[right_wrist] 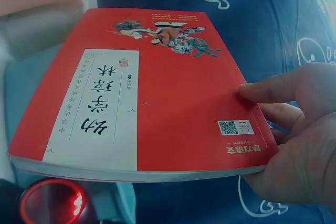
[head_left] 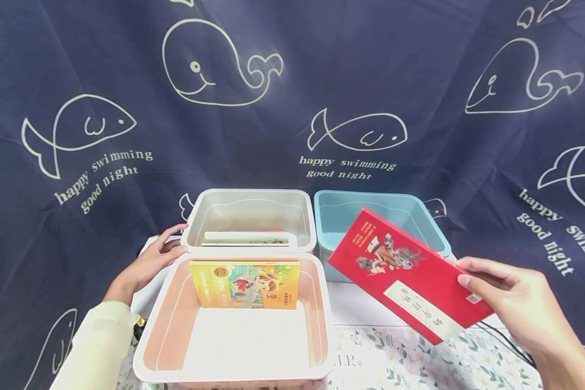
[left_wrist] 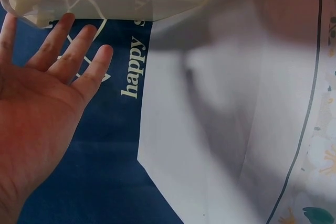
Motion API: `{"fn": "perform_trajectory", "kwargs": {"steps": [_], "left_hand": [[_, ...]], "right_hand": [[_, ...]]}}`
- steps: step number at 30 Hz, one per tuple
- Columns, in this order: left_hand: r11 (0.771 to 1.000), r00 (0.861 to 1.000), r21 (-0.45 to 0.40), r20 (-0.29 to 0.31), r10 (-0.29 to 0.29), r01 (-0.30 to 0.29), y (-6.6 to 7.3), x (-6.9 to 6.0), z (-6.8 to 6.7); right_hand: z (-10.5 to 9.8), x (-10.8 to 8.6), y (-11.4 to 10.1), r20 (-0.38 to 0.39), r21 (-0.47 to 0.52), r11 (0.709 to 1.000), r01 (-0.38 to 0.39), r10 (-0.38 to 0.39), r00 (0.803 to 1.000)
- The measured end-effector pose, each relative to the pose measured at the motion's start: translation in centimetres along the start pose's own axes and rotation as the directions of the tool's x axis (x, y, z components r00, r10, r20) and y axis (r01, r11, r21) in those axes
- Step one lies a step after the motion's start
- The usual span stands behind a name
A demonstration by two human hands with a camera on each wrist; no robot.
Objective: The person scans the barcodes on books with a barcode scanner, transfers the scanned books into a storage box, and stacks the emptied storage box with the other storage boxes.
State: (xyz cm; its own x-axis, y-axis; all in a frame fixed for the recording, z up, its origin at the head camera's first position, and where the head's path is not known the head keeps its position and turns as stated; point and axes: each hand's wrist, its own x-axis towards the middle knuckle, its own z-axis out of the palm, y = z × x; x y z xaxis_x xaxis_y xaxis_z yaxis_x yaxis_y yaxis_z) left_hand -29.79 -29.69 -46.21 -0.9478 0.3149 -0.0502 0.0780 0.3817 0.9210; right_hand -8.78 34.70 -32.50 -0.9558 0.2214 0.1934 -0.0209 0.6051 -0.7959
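My right hand [head_left: 526, 303] grips a red paperback book [head_left: 409, 271] by its edge, thumb on the cover. The book is tilted in the air, partly in front of the blue bin [head_left: 329, 194]. In the right wrist view the red book [right_wrist: 184, 98] shows a white title panel and small painted figures. My left hand [head_left: 148, 262] is at the left side of the grey-white bin [head_left: 253, 191], fingertips by its rim; its fingers [left_wrist: 92, 72] are extended. A yellow picture book [head_left: 244, 284] stands against the far wall inside the pink bin [head_left: 234, 375].
One or more thin books [head_left: 246, 237] stand inside the grey-white bin, mostly hidden. A floral cloth [head_left: 395, 357] covers the near table. A dark blue curtain [head_left: 292, 81] with fish and whale drawings hangs behind. A dark cable [head_left: 507, 341] runs below the right hand.
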Motion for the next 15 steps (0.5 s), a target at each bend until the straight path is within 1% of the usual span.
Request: {"fn": "perform_trajectory", "kwargs": {"steps": [4, 7, 8, 11, 15], "left_hand": [[1.000, 1.000, 0.008, 0.003, 0.000, 0.000, 0.1, -0.1, 0.0], [1.000, 1.000, 0.022, 0.000, 0.001, -0.001, 0.2, -0.2, 0.0], [1.000, 1.000, 0.029, -0.001, 0.002, -0.002, 0.3, -0.3, 0.0], [0.999, 1.000, 0.044, -0.009, -0.004, 0.004, 0.3, -0.3, 0.0], [0.999, 1.000, 0.051, -0.011, -0.011, 0.012, 0.4, -0.3, 0.0]], "right_hand": [[-0.2, -1.4, 1.7, 0.000, -0.013, 0.998, -0.061, 0.061, 0.998], [-0.3, -2.3, 2.7, 0.005, -0.063, 0.992, -0.106, 0.107, 0.994], [-0.3, -2.6, 2.9, 0.008, -0.084, 0.987, -0.134, 0.135, 0.991], [-0.2, -3.5, 3.7, 0.001, -0.152, 0.973, -0.172, 0.175, 0.985], [0.1, -4.5, 4.8, -0.009, -0.207, 0.951, -0.228, 0.231, 0.973]]}}
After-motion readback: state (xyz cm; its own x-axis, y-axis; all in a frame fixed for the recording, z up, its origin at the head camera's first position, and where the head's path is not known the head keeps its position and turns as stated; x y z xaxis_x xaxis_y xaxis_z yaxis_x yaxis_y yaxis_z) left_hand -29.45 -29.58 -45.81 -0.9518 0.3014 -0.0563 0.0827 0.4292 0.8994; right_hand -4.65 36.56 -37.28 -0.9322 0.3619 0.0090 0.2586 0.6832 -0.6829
